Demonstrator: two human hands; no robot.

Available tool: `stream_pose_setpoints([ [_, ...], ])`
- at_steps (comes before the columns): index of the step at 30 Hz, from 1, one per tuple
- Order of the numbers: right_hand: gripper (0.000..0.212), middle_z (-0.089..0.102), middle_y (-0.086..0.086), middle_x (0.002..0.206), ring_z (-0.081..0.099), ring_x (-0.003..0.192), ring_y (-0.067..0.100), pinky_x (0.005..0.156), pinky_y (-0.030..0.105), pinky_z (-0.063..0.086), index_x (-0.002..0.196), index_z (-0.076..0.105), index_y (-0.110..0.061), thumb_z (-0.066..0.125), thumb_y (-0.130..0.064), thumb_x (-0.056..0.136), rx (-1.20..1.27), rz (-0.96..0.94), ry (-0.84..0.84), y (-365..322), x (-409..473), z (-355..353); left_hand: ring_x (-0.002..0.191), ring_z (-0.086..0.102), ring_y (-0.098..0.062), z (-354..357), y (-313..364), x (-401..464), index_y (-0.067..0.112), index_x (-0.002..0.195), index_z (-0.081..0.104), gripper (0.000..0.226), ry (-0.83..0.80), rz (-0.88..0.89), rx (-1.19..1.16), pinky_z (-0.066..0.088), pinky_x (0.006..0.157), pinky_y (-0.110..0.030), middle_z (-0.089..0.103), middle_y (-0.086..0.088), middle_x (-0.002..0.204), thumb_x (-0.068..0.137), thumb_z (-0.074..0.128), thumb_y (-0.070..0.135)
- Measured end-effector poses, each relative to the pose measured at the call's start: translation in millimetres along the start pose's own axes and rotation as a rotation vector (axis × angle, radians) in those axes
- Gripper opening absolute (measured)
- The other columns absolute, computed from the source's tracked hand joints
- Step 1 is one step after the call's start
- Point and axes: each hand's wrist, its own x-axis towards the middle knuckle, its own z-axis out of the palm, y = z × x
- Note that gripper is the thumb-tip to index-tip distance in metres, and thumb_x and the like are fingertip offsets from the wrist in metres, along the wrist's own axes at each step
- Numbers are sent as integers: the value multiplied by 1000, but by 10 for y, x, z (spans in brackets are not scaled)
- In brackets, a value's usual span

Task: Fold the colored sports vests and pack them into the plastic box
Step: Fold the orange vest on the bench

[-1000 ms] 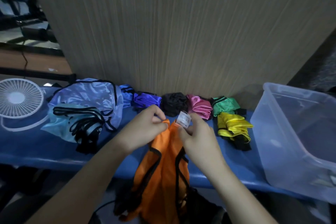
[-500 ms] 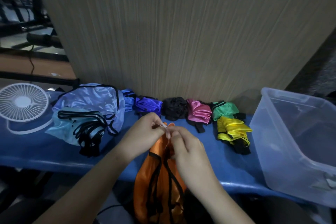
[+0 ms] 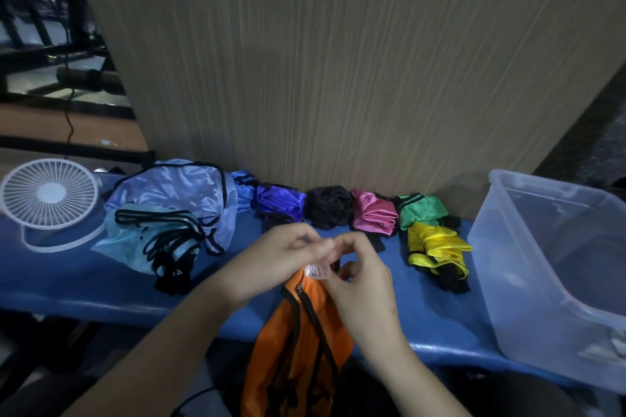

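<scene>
An orange vest [image 3: 298,342] with black trim hangs from my hands over the front edge of the blue table [image 3: 84,281]. My left hand [image 3: 277,257] and my right hand [image 3: 359,281] both pinch its top edge close together, where a white label [image 3: 317,270] shows. Bundled vests lie along the back: purple [image 3: 277,205], black [image 3: 328,206], pink [image 3: 374,217], green [image 3: 420,211] and yellow [image 3: 437,247]. The clear plastic box [image 3: 508,281] stands at the right and looks empty.
A pile of pale blue vests [image 3: 169,210] with black straps lies at the left. A white desk fan [image 3: 47,193] stands at the far left. A wood-grain panel [image 3: 338,61] rises right behind the table.
My hands have come together at the vest's top edge and lifted it a little. The white label, upright a second ago, now hangs below my fingers.
</scene>
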Motion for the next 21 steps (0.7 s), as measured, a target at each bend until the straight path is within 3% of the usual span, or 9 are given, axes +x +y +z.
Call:
stream_pose_setpoints([
  [3,41,55,-8,83,51,67,8,60,19,37,100,57,-35,82,-14,75,-33,-20,25,26,17,7,79,64,-6,-46,-81,-4,11,104,64,31,-134,25,-3,50,76,-21,71,-2,85,81,83,18],
  [5,44,48,-12,92,51,81,6,69,16,39,106,60,-35,85,-27,71,-104,-35,27,44,48,1,79,61,-6,-73,-109,-18,14,109,63,42,-208,15,31,50,76,-24,66,-1,86,75,87,9],
  [8,40,45,-16,101,50,100,6,83,17,39,106,64,-36,83,-42,71,-196,-64,-41,72,96,-22,81,57,-8,-69,-88,-42,18,111,63,40,-259,63,115,47,76,-27,63,5,88,79,79,-2],
  [12,22,61,-10,93,60,89,5,76,18,41,94,66,-26,80,-36,80,-68,-34,-160,109,117,-61,90,61,-9,-96,-76,-55,15,110,64,38,-216,98,122,48,82,-30,68,2,95,82,67,-10],
  [15,27,70,-3,94,63,86,3,77,23,47,102,66,-22,75,-39,83,120,13,-421,104,147,-181,89,64,-12,-160,-73,-66,10,113,58,34,-236,77,100,48,83,-29,74,-6,94,87,63,-12],
  [17,31,72,5,98,64,87,8,81,27,49,108,66,-21,81,-31,81,162,35,-527,109,175,-281,92,68,-16,-217,-50,-76,12,113,57,31,-255,52,87,50,84,-29,76,-10,100,90,67,-5],
  [21,23,70,14,90,65,82,18,82,40,52,100,71,-18,82,-12,81,160,26,-521,134,212,-364,89,68,-15,-299,-34,-85,16,112,56,31,-257,41,118,50,80,-26,75,-10,103,91,66,-4],
])
